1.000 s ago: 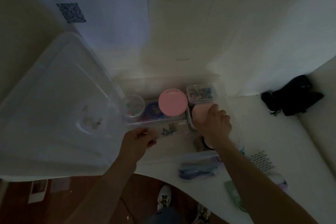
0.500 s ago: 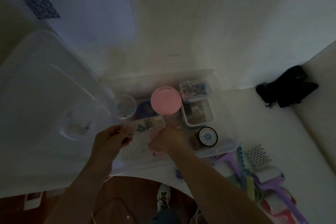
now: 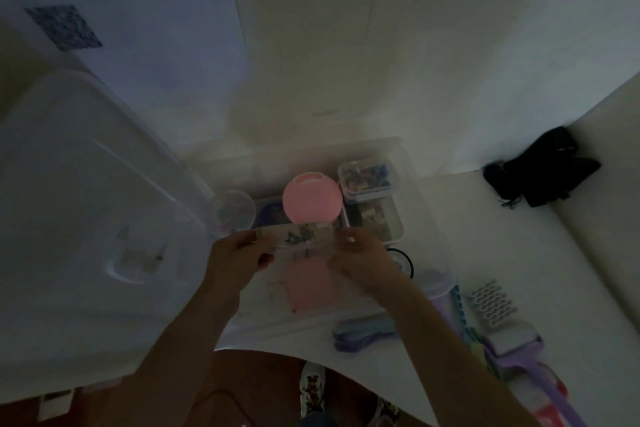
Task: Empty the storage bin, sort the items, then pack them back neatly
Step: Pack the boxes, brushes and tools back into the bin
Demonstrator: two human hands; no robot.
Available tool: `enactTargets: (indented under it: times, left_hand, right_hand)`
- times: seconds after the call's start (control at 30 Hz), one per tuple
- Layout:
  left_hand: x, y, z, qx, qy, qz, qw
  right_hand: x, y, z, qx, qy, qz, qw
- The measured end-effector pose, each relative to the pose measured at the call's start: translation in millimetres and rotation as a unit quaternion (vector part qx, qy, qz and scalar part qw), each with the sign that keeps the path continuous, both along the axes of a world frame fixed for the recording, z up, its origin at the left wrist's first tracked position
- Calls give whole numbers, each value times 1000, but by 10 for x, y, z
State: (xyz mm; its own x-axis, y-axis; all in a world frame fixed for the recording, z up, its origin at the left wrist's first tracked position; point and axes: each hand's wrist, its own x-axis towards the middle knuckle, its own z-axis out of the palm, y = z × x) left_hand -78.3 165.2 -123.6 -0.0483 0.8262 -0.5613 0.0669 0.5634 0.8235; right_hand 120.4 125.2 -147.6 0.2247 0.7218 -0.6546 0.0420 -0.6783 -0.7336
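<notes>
1. Since the frame half a second back, right hand (image 3: 360, 262) has come up from low in the storage bin (image 3: 429, 274) to the right end of the flat clear case (image 3: 301, 239); left hand (image 3: 235, 258) stays on the left end.
2. Left grip: thumb and fingers pinch the case's left end. Right grip: fingers curled round its right end. Case held level between both hands, over the near half of the bin.
3. Case looks thin, see-through, long; small dark and coloured bits inside, too blurred to name.
4. Bin is clear plastic, sits on the white tabletop (image 3: 519, 253), near its front edge. Bin lid (image 3: 86, 218) lies to the left, its right edge just beside the bin's left wall.
5. Inside the bin, far side: round clear cup (image 3: 235, 211) left, round pink case (image 3: 311, 203) middle, two small clear boxes (image 3: 370, 198) right. Pink flat card (image 3: 308, 282) lies on the bin floor under the hands; a dark ring (image 3: 407, 262) sits right of the right hand.
6. Open room: bare bin floor around the pink card. Right of the bin, purple and teal tools (image 3: 491, 329) crowd the tabletop; a black bundle (image 3: 540, 170) sits far right.
</notes>
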Motion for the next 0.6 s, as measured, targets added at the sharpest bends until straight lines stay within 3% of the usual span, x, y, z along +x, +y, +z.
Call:
enactTargets:
  times: [0.07,0.1,0.2,0.27,0.33,0.4,0.47,0.5,0.6]
  left_hand:
    - [196,27,16,4,0,-48,999]
    - [304,22,33,8,3,-81,997]
    - [608,72,71,29,14,-145,989]
    - [740,160,22,92,66,-179,977]
    - [833,272,-82,265,201,-239,912]
    - [941,401,-250,424,322,-309,788]
    - [1089,513,-353,453,426,-380,685]
    - [1156,556,-384,446,457,-406,654]
    - [1271,587,-461,435,492,-443,611]
  right_hand:
    - [95,-105,130,25,145,-114,983]
    - [126,-130,178,43,158,-148,975]
    - [266,-202,238,88,121,-273,950]
    - [393,-275,300,112,99,-334,931]
    - [537,-363,403,135,60,-375,915]
    - [675,-420,477,155,38,-412,897]
    - [762,-448,502,156,31,-425,891]
    - [783,-455,501,151,23,-422,893]
    - [826,-488,455,141,-7,-404,904]
